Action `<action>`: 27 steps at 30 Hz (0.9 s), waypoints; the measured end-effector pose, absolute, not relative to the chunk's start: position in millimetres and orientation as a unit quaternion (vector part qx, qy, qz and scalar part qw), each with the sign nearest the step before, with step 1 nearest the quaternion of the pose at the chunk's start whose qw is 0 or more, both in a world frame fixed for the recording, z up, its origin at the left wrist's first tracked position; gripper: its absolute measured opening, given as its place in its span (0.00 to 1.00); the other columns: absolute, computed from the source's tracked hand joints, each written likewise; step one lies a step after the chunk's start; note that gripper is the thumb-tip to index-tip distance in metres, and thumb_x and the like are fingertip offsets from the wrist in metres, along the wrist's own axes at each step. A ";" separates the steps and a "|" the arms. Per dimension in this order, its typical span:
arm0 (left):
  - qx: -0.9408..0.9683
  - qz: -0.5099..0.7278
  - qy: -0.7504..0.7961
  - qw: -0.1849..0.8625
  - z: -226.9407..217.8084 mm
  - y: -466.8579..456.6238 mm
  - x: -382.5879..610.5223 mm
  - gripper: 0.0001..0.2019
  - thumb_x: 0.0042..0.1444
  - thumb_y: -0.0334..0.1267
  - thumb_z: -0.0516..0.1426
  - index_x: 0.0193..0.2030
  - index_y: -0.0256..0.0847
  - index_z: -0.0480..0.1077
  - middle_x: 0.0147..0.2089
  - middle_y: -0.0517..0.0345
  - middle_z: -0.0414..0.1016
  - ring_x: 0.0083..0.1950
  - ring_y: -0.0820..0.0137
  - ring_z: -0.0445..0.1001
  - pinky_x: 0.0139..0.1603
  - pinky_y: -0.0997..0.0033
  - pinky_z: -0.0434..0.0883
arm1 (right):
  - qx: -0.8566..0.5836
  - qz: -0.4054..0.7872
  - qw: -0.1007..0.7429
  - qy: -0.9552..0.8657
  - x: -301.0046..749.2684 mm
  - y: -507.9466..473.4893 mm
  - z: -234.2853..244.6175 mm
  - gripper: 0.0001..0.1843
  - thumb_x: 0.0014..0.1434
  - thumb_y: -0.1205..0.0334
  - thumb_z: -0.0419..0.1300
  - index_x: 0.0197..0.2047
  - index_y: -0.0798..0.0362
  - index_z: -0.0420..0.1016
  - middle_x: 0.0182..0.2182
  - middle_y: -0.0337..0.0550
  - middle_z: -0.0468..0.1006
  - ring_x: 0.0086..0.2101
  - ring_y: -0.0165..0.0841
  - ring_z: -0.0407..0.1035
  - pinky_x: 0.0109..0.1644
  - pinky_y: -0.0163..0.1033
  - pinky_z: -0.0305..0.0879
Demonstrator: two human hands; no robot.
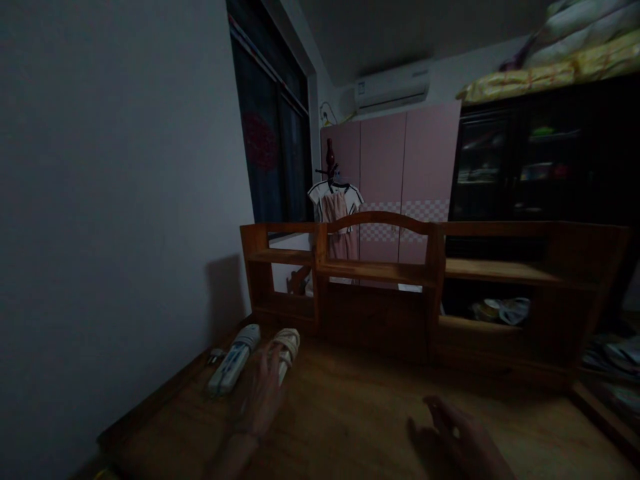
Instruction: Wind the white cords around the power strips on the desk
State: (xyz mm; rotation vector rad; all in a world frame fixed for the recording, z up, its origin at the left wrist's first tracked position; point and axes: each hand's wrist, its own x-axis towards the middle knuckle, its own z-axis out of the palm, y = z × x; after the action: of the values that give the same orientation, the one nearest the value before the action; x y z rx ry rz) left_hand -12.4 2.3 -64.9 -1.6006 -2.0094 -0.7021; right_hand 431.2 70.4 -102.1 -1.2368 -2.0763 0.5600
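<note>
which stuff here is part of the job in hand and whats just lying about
Likely part of it: cord-wrapped strip at the left hand; perhaps the second strip beside it.

Just around: hanging clothes, plastic bag, yellow bundle.

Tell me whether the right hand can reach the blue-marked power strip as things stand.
Probably not directly: the left hand and the cream-corded power strip lie between the right hand and the blue-marked power strip.

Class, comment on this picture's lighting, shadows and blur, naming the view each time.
Head view: dim, the glass-fronted cabinet nearly black; head view: left hand smeared, apparently by motion; head view: a shadow beside the right hand on the tabletop.
</note>
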 end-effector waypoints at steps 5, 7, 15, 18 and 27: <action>-0.650 -0.240 -0.670 0.266 -51.8 -2.3 30.1 0.35 0.53 0.24 0.50 0.68 0.47 0.48 0.70 0.51 0.44 0.66 0.59 0.56 0.58 0.60 0.65 | -0.469 0.227 0.324 -0.790 428.9 67.1 -95.8 0.22 0.62 0.50 0.49 0.52 0.50 0.74 0.44 0.52 0.78 0.40 0.41 0.75 0.42 0.39 0.70; -0.697 -0.211 -0.623 0.286 -47.0 0.9 42.4 0.36 0.54 0.22 0.49 0.68 0.50 0.48 0.71 0.52 0.43 0.66 0.58 0.55 0.60 0.56 0.63 | -0.466 0.227 0.330 -0.789 430.2 68.1 -96.2 0.23 0.61 0.50 0.49 0.53 0.50 0.73 0.45 0.52 0.78 0.40 0.41 0.74 0.42 0.39 0.69; -0.807 -0.181 -0.454 0.331 -27.4 24.5 91.1 0.33 0.59 0.24 0.51 0.67 0.54 0.49 0.72 0.45 0.33 0.66 0.55 0.55 0.59 0.50 0.63 | -0.456 0.213 0.350 -0.790 434.9 73.3 -99.0 0.24 0.62 0.49 0.48 0.52 0.52 0.74 0.43 0.53 0.78 0.38 0.39 0.75 0.40 0.36 0.69; -0.827 -0.186 -0.411 0.334 -26.2 30.4 105.8 0.33 0.60 0.26 0.51 0.68 0.56 0.45 0.72 0.42 0.32 0.65 0.57 0.58 0.58 0.52 0.64 | -0.452 0.208 0.359 -0.789 433.4 71.0 -94.0 0.23 0.62 0.49 0.49 0.52 0.52 0.73 0.42 0.52 0.79 0.37 0.39 0.75 0.39 0.36 0.69; -0.859 -0.181 -0.402 0.260 -52.4 38.8 131.1 0.29 0.64 0.31 0.46 0.70 0.45 0.42 0.60 0.48 0.65 0.57 0.63 0.66 0.59 0.58 0.62 | -0.461 0.202 0.352 -0.790 426.9 63.7 -83.2 0.21 0.63 0.54 0.49 0.56 0.50 0.68 0.43 0.51 0.76 0.39 0.40 0.72 0.42 0.40 0.69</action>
State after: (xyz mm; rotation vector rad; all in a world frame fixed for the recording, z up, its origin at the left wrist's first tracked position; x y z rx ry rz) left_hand 131.1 38.8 -52.4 -2.3271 -1.0883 -0.4909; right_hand 426.9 63.7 -83.2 -1.1919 -2.0436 0.5230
